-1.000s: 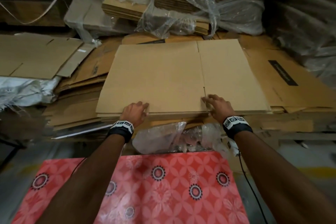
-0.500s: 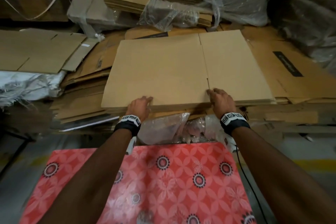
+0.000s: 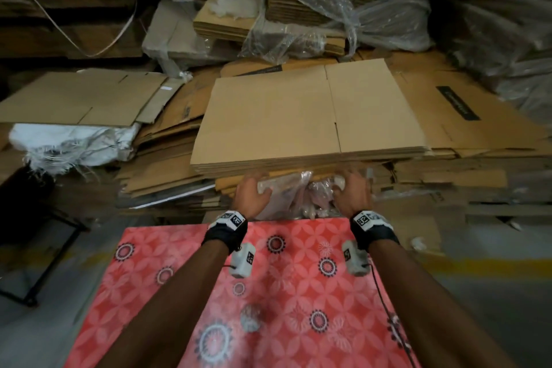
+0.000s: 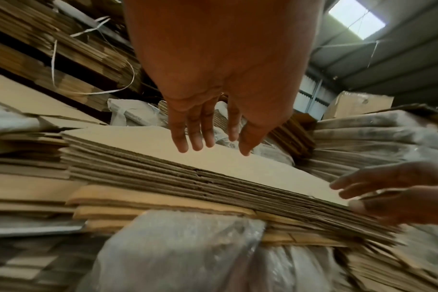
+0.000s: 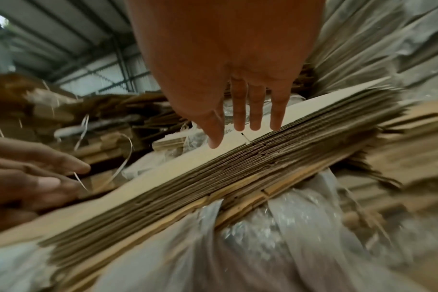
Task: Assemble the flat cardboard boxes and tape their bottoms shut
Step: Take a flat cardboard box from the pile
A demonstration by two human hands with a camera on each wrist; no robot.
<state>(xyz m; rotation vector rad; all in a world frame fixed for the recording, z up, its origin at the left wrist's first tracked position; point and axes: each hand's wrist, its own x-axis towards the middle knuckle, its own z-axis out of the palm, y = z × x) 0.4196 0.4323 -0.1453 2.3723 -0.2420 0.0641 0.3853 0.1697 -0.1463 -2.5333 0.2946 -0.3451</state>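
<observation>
- Flat cardboard boxes lie as a squared stack atop a wider heap of flattened cardboard, near edge facing the person; judged: stacked flush so that a single top sheet can be peeled off from the front.
- Top sheet shows a slot between two flaps at the near edge; nothing folded up yet, so assembly has not begun and taping is still to come.
- Left hand sits just below the stack's near edge, fingers straight and spread in the left wrist view, holding nothing.
- Right hand likewise, fingers extended toward the edge, empty; whether either hand touches the cardboard cannot be told.
- Judged: both hands flank the edge symmetrically to lift one sheet evenly without bending it.
- Crumpled clear plastic wrap bulges under the stack between the hands; it could snag the fingers.
- Red patterned tabletop lies directly in front of the person, probably the work surface for folding.
</observation>
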